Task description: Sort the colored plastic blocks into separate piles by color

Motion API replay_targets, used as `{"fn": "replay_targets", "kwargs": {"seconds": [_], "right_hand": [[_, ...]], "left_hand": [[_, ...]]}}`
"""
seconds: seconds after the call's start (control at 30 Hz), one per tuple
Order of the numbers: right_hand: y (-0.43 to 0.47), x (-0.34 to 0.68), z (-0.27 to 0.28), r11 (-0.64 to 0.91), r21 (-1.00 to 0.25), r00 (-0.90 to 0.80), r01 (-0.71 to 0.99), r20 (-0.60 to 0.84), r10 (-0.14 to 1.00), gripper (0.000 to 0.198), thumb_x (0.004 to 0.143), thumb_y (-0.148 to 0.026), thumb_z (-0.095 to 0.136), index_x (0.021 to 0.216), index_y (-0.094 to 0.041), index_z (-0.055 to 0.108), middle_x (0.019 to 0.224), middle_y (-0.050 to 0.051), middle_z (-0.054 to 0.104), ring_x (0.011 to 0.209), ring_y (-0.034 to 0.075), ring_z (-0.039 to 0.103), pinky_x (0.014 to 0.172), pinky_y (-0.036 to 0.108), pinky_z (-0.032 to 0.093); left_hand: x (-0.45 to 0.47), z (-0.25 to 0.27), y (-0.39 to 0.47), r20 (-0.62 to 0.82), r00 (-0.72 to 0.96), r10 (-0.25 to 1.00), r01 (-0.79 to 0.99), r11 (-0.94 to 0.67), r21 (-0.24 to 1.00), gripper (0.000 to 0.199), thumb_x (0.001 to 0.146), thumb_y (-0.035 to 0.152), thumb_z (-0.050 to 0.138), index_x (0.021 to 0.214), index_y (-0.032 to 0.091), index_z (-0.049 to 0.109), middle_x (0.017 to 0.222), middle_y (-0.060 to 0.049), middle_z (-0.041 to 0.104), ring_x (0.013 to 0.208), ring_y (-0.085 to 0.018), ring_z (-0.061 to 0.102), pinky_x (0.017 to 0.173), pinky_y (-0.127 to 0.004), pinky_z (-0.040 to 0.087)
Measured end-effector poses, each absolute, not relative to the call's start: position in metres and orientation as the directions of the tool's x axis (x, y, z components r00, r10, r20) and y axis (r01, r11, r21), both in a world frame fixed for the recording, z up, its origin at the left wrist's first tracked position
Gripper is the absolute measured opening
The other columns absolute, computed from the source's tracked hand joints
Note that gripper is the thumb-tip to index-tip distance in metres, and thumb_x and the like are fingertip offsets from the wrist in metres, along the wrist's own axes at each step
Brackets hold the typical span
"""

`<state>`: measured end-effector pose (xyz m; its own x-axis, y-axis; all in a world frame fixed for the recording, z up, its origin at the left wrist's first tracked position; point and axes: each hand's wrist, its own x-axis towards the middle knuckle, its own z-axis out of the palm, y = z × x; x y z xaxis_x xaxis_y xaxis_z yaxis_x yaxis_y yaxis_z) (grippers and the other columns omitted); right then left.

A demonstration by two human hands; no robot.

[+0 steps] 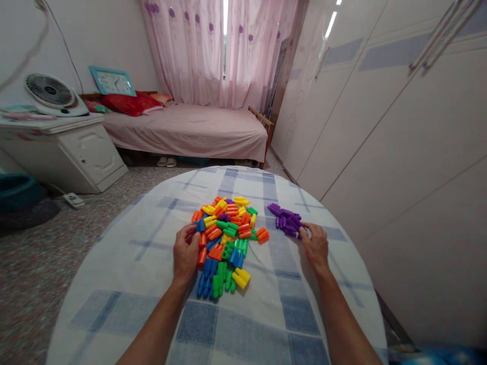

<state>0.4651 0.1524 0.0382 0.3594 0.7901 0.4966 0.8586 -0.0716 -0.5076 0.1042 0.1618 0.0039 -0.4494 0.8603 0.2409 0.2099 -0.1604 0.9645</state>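
Left hand [186, 251], just left of center: fingers curled narrow, tips at a blue piece [200, 225] on the pile's left edge; can't tell if gripped. Right hand [315, 244], right of center: fingers half bent, tips on the purple pile [289, 219]; grip unclear too. One table [258, 319], bottom center, rounded edge, white cloth with blue plaid. Mixed pile [227, 226], mid-frame: orange-red, yellow, green, blue plastic pieces, at least two purple; too overlapped to count. One yellow piece [241, 278] at its near right end. Purple pile sits right of it, gap between; count also unclear. Room: one power strip [73, 199] on speckled floor, left. White wardrobe [361, 152] fills right side. One white cabinet [70, 159] at left, one fan [51, 91] on top. Two slippers [162, 161] below one pink-sheeted bed [190, 126], upper center. One blue-framed clock [113, 81], upper left. Pink curtains [190, 61] at top, two panels.
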Motion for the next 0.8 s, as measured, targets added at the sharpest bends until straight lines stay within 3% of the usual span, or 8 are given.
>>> {"fn": "replay_targets", "kwargs": {"seconds": [0.3,0.53,0.67,0.8], "right_hand": [[0.151,0.463,0.022,-0.161,-0.479,0.428,0.863,0.524,0.737,0.037,0.085,-0.036,0.041,0.104,-0.018,0.066,0.114,0.012,0.060,0.107,0.027,0.047,0.092,0.042,0.035],[0.149,0.430,0.042,0.055,-0.512,0.347,0.857,0.651,0.675,0.033,0.085,-0.030,0.041,0.105,-0.017,0.063,0.113,0.012,0.060,0.110,0.024,0.049,0.098,0.042,0.034],[0.152,0.388,0.044,0.217,-0.621,0.295,0.753,0.613,0.733,0.032,0.084,-0.030,0.041,0.102,-0.017,0.063,0.108,0.011,0.062,0.106,0.022,0.052,0.098,0.040,0.037],[0.157,0.361,0.029,0.167,-0.781,0.405,0.602,0.478,0.780,0.035,0.082,-0.033,0.040,0.103,-0.016,0.063,0.107,0.011,0.062,0.101,0.022,0.056,0.090,0.038,0.042]], "left_hand": [[0.104,0.006,0.162,0.249,-0.448,0.858,0.211,-0.170,0.963,0.028,0.077,0.030,0.057,0.101,0.017,0.062,0.109,-0.008,0.061,0.099,-0.019,0.060,0.094,-0.036,0.046],[0.106,0.010,0.158,0.234,-0.502,0.833,0.175,-0.167,0.970,0.026,0.077,0.025,0.054,0.100,0.018,0.062,0.107,-0.007,0.064,0.097,-0.018,0.062,0.091,-0.034,0.048],[0.108,0.017,0.154,0.239,-0.499,0.833,0.161,-0.182,0.970,0.026,0.077,0.026,0.054,0.100,0.017,0.062,0.103,-0.007,0.065,0.094,-0.019,0.062,0.088,-0.035,0.050],[0.109,0.018,0.151,0.265,-0.466,0.844,0.182,-0.202,0.962,0.026,0.077,0.030,0.057,0.100,0.017,0.061,0.101,-0.007,0.064,0.092,-0.019,0.063,0.085,-0.035,0.051]]}}
